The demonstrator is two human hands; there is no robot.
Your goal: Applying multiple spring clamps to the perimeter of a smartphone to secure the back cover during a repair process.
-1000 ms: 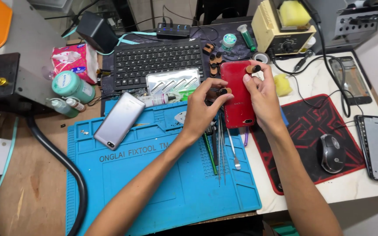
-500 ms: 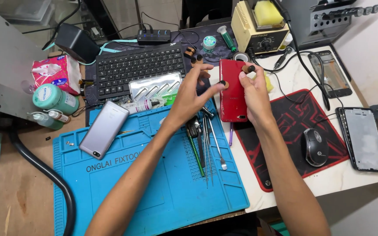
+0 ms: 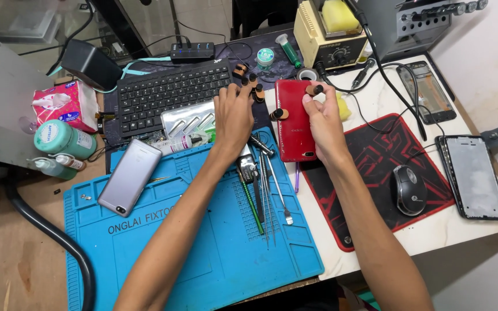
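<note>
Head view: right hand (image 3: 321, 118) pinches a small clamp (image 3: 313, 90) on the red phone (image 3: 294, 120); left hand (image 3: 233, 115) loosely fingers the clamp pile (image 3: 247, 79).

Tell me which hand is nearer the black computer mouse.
Right. The right hand rests on the red phone, beside the mouse on its mat; the left hand sits farther away by the keyboard.
</note>
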